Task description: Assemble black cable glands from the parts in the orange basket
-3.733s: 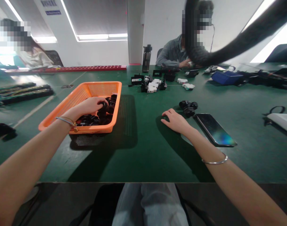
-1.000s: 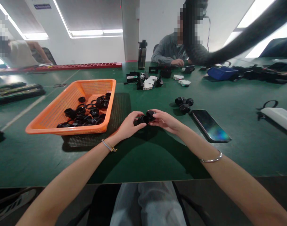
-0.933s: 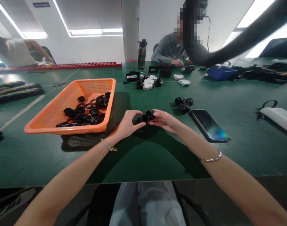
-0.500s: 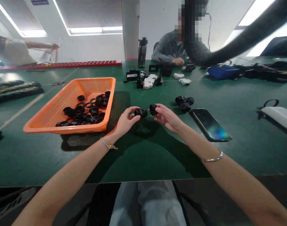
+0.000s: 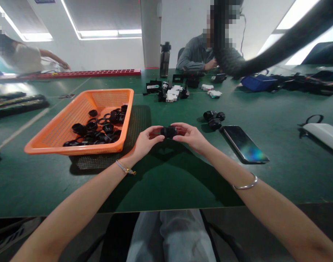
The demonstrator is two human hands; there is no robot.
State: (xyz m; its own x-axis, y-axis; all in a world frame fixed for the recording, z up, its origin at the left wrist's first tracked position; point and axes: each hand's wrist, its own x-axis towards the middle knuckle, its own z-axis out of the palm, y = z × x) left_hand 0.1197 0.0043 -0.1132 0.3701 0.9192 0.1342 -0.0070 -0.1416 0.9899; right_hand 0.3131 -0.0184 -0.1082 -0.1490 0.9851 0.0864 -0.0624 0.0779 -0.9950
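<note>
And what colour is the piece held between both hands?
The piece is black, as the head view shows.

Pale walls (image 5: pixel 188 23) and shaded, brightly edged windows (image 5: pixel 103 16) behind a broad green table (image 5: pixel 286 178).

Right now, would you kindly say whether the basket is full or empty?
Partly full: black parts lie in the basket, orange shows around them.

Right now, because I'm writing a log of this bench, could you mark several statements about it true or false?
1. The left hand and right hand both touch the black cylindrical fitting. True.
2. The perforated orange basket holds black parts. True.
3. The smartphone lies inside that basket. False: it lies on the green tabletop.
4. The silver bangle circles the left forearm. False: it circles the right forearm.
5. The water bottle stands upright. True.
</note>
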